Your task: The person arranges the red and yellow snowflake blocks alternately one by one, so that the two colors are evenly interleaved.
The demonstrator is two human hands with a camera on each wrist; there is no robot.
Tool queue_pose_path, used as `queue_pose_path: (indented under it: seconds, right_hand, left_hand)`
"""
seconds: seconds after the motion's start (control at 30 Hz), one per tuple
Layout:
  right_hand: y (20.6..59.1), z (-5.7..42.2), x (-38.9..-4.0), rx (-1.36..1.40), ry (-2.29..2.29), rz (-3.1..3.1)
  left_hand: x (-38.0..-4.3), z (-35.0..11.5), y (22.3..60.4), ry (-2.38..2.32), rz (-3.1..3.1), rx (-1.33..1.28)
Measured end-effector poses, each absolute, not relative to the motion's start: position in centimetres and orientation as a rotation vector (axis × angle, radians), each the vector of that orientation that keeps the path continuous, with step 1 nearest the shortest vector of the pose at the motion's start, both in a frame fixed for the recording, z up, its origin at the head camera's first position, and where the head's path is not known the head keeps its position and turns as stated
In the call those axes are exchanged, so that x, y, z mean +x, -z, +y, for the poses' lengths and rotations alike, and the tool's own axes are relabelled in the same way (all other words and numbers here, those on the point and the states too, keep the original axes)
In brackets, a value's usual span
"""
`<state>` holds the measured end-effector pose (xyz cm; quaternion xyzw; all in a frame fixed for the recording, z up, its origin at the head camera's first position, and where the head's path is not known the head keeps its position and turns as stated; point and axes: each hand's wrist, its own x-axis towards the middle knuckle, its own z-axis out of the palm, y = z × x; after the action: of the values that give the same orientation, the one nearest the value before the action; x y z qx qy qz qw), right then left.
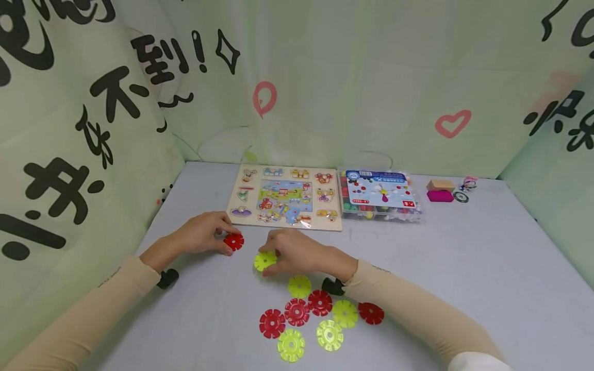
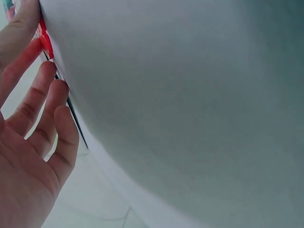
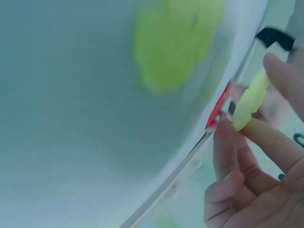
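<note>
My left hand [image 1: 204, 234] pinches a red notched plastic disc [image 1: 234, 241] between thumb and fingers, at the table's left-middle. In the left wrist view only the edge of that red disc [image 2: 46, 42] shows by the fingertips. To its right, my right hand [image 1: 299, 252] pinches a yellow-green notched disc [image 1: 264, 261] by its rim. The right wrist view shows this yellow-green disc [image 3: 251, 102] tilted between thumb and fingers, with the red disc [image 3: 217, 108] beyond it. The two held discs are apart in the head view.
Several loose discs, red [image 1: 272, 323] and yellow-green [image 1: 291, 345], lie nearer the front, some below the right forearm. Behind the hands are a wooden picture puzzle board [image 1: 285, 175] and a clear plastic box [image 1: 382, 214]. Small blocks [image 1: 440, 196] and a figurine [image 1: 469, 183] stand farther right.
</note>
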<state>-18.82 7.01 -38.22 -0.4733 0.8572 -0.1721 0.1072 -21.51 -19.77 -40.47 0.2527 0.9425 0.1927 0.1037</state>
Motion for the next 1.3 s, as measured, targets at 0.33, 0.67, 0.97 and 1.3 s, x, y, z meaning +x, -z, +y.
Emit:
queue_pose_path:
  seconds: [0.33,0.67,0.97,1.3]
  right_hand:
    - [39.1,4.1,-22.7,-1.320,0.393,2.627]
    - [39.6,3.4,-23.4,-1.238,0.436,2.622]
    - [39.7,3.4,-23.6,-1.233,0.460,2.595]
    - [39.6,4.0,-23.5,-1.292,0.510,2.575]
  left_hand:
    - [-21.6,-19.8,40.5,-0.585,2.769,0.756]
    - [-21.7,-19.9,40.3,-0.577,2.774,0.771]
    - [-21.7,-19.8,40.6,-0.582,2.771,0.772]
    - [-21.6,-19.8,40.6,-0.570,2.779,0.736]
